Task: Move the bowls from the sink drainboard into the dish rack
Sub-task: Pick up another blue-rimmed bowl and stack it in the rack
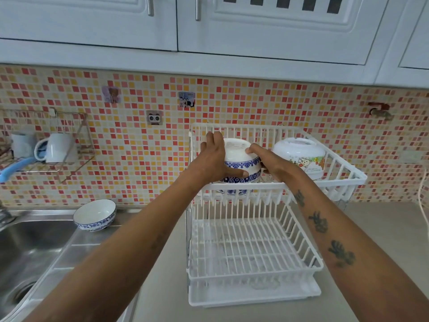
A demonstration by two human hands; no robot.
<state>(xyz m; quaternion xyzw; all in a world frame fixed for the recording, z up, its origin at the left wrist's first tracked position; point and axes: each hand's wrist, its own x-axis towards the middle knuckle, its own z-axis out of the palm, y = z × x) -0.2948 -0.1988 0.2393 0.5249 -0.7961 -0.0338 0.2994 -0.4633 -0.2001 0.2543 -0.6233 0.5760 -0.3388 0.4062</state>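
Note:
A white two-tier dish rack [255, 185] stands on the counter. In its upper tier, upside-down blue-and-white bowls [240, 156] are stacked. My left hand [213, 159] grips the stack's left side and my right hand [271, 163] its right side. One more blue-and-white bowl [95, 214] sits upright on the steel drainboard [76, 247] beside the sink. A white bowl with cartoon prints [301, 156] lies upside down at the right of the upper tier.
The sink basin [25, 252] is at the lower left. A wire wall shelf [46, 145] with mugs hangs on the tiled wall. The rack's lower tier [250, 249] holds nothing. White cabinets hang overhead. A white cable [423, 198] runs at the far right.

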